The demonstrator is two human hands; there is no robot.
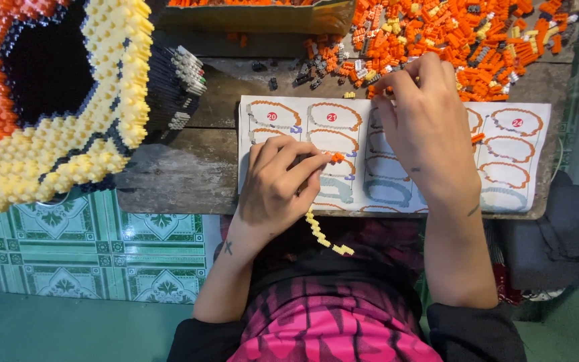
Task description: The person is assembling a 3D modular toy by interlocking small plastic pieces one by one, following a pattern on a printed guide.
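We see first the big built model of small plastic bricks (55, 100), orange, pale yellow and dark blue-black, filling the upper left and overhanging the worn dark wooden surface (182, 177). Below that surface lies a floor of green patterned tiles (95, 251). At the far edge of the surface spreads a loose heap of small orange bricks (477, 40), mixed with some yellow, grey and white ones. Nearer to us lies the white printed instruction sheet (524, 181) with drawings of orange and grey curved rows, flat on the surface and reaching its near edge.

Our right hand (430, 127) rests over the middle of the sheet, its fingers (403, 84) reaching to the near rim of the heap; they are bent and close together, but we cannot tell whether they grip a brick. Our left hand (276, 184) sits at the sheet's lower left, its fingers closed in a pinch on a curved strip of joined bricks (323, 231). The strip is pale yellow where it hangs down past the edge of the surface, towards our lap, and shows a small orange end (336, 157) at the fingertips, above the sheet.
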